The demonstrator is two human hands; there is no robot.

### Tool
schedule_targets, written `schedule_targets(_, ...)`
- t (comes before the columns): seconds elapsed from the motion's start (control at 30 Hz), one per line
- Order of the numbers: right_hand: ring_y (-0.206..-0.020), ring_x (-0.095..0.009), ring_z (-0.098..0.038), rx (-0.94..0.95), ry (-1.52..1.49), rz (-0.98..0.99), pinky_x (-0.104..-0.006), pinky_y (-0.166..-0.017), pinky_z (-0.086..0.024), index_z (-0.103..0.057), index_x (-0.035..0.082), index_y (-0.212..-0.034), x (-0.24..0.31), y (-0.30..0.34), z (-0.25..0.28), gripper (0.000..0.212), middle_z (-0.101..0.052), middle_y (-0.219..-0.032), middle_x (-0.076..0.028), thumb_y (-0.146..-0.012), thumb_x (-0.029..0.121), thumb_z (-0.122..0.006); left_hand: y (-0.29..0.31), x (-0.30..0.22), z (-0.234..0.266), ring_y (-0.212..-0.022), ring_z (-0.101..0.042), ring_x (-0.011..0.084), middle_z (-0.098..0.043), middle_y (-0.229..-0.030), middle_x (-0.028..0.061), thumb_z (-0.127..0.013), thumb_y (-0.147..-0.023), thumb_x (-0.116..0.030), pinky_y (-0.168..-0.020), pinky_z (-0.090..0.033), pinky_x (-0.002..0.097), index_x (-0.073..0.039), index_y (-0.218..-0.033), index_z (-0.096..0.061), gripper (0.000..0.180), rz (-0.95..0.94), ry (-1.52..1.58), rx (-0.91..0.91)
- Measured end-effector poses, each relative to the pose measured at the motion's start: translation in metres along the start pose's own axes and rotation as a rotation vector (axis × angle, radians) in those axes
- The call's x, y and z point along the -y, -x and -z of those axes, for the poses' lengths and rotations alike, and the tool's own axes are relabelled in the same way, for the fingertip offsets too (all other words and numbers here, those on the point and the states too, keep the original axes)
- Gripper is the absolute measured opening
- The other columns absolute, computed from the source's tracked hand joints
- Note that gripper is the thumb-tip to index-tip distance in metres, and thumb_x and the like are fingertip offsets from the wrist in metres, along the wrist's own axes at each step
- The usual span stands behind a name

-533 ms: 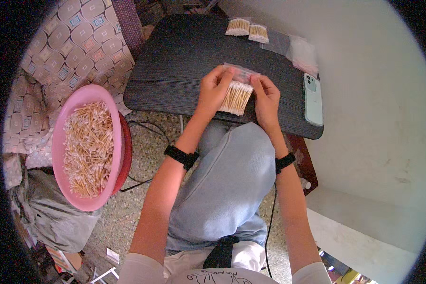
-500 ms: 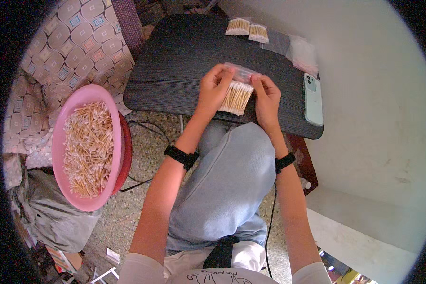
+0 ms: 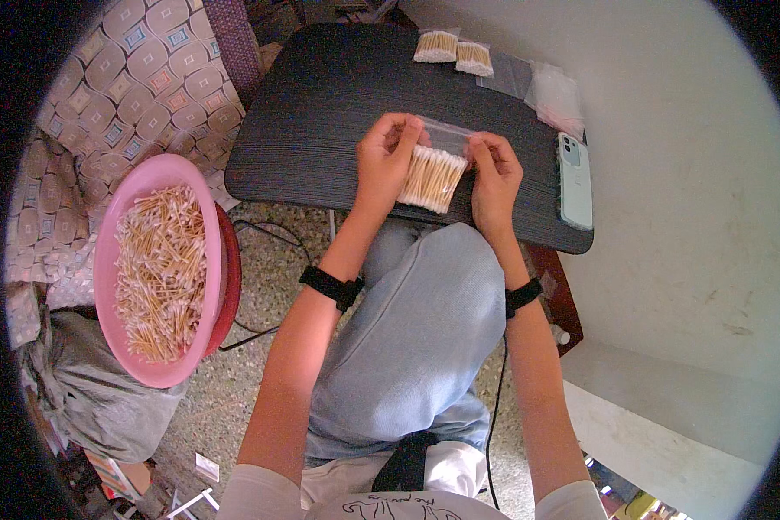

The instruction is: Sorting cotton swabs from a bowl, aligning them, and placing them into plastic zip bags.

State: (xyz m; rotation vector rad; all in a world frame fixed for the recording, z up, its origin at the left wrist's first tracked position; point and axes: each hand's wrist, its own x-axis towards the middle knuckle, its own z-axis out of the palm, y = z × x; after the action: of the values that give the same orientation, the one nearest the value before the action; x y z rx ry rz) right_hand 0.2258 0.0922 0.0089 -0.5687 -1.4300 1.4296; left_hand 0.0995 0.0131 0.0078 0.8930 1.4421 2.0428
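Note:
Between my two hands is a clear plastic bag of cotton swabs (image 3: 433,179), held over the near edge of the dark table (image 3: 312,113). My left hand (image 3: 386,156) pinches the bag's upper left corner between thumb and fingers. On the other side, my right hand (image 3: 496,178) grips the upper right corner the same way. The swabs lie side by side in the lower part of the bag, and its see-through top is stretched between my fingertips. A pink basin (image 3: 106,260) heaped with loose cotton swabs (image 3: 163,269) stands to the left, below table height.
Two filled swab bags (image 3: 437,47) lie at the table's far edge, beside a stack of empty clear bags (image 3: 553,94). A pale phone (image 3: 574,182) rests at the right edge, near the wall (image 3: 667,217). A black cable (image 3: 260,232) runs across the speckled floor.
My hands have spread slightly apart, drawing the bag's top flatter and wider. The bag's upper part shows more clearly between them.

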Motion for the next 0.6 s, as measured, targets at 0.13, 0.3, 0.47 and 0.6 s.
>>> schedule_targets(0.13, -0.073, -0.008, -0.055, 0.018, -0.021, -0.012, -0.022, -0.065, -0.044, -0.063, 0.002, -0.091, 0.0011, 0.0011, -0.0025, 0.013, -0.062, -0.081, -0.002, -0.089, 0.014, -0.062, 0.0009, 0.001, -0.0045, -0.072, -0.059, 0.0089, -0.063, -0.08, 0.0027, -0.062, -0.089, -0.017, -0.066, -0.048, 0.0234, -0.001, -0.093, -0.06, 0.016, -0.008, 0.085, -0.04)
schedule_targets(0.3, -0.075, -0.008, -0.056, 0.018, -0.046, -0.046, -0.0224, -0.067, -0.045, -0.062, 0.002, -0.092, -0.0019, 0.0009, -0.0018, 0.012, -0.062, -0.081, -0.002, -0.089, 0.014, -0.061, 0.0005, 0.0025, -0.0049, -0.07, -0.057, 0.0067, -0.063, -0.077, 0.001, -0.065, -0.086, -0.017, -0.063, -0.047, 0.0225, -0.002, -0.089, -0.063, 0.015, -0.038, -0.021, 0.032)
schedule_targets(0.47, -0.074, -0.008, -0.055, 0.033, -0.065, -0.035, -0.0219, -0.067, -0.044, -0.061, 0.003, -0.091, -0.0038, -0.0004, -0.0007, 0.011, -0.061, -0.081, -0.001, -0.089, 0.014, -0.061, -0.0002, 0.0019, -0.0047, -0.069, -0.056, 0.0059, -0.063, -0.077, 0.0004, -0.066, -0.085, -0.017, -0.063, -0.046, 0.0222, -0.002, -0.088, -0.064, 0.015, -0.086, 0.006, 0.053)
schedule_targets(0.6, -0.073, -0.008, -0.054, 0.037, -0.002, -0.008, -0.0215, -0.066, -0.043, -0.061, 0.003, -0.09, -0.002, -0.0005, 0.0019, 0.011, -0.061, -0.081, -0.001, -0.089, 0.014, -0.061, 0.0003, 0.0034, -0.0036, -0.069, -0.056, 0.0065, -0.063, -0.077, 0.0006, -0.066, -0.086, -0.017, -0.063, -0.046, 0.0226, -0.002, -0.088, -0.064, 0.015, -0.109, -0.056, 0.062)
